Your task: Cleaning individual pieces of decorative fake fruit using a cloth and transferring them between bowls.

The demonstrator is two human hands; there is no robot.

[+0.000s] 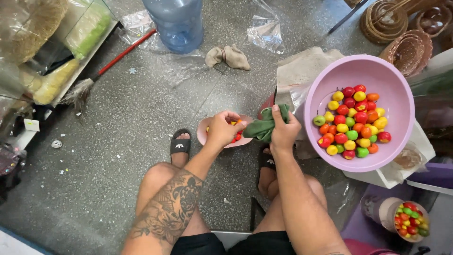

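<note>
1. Clear plastic bags point(266, 29) lie crumpled on the floor up and left of the big lilac bowl point(401, 101). More clear wrapping covers pale, straw-like bundles point(33, 26) on a shelf at the far left, well apart from the bowl.
2. A small white tag point(31, 124) sits at the far left edge, below that shelf.
3. The floor point(108, 156) is grey speckled stone, littered with small scraps. A red-handled broom point(111, 63) lies across it far left of the bowl, and a blue water jug point(177, 21) stands up and left of it. A beige rag point(229, 56) lies between jug and bowl.
4. Woven baskets point(401, 33) are stacked just above the bowl.
5. The lilac bowl holds a heap of small round fruit-shaped pieces point(351, 123) in red, yellow, orange and green.
6. A small pink bowl point(205, 130) sits on the floor left of the lilac bowl, holding a few of the same pieces.
7. A clear jar point(409, 221) below the lilac bowl is filled with them too.
8. The left hand point(222, 128) is over the pink bowl, fingers curled in; whether it grips a piece cannot be told.
9. The right hand point(284, 132) is clamped on a green cloth point(264, 126), just left of the lilac bowl.
10. The person sits, bare knees apart, in black sandals point(180, 144).
</note>
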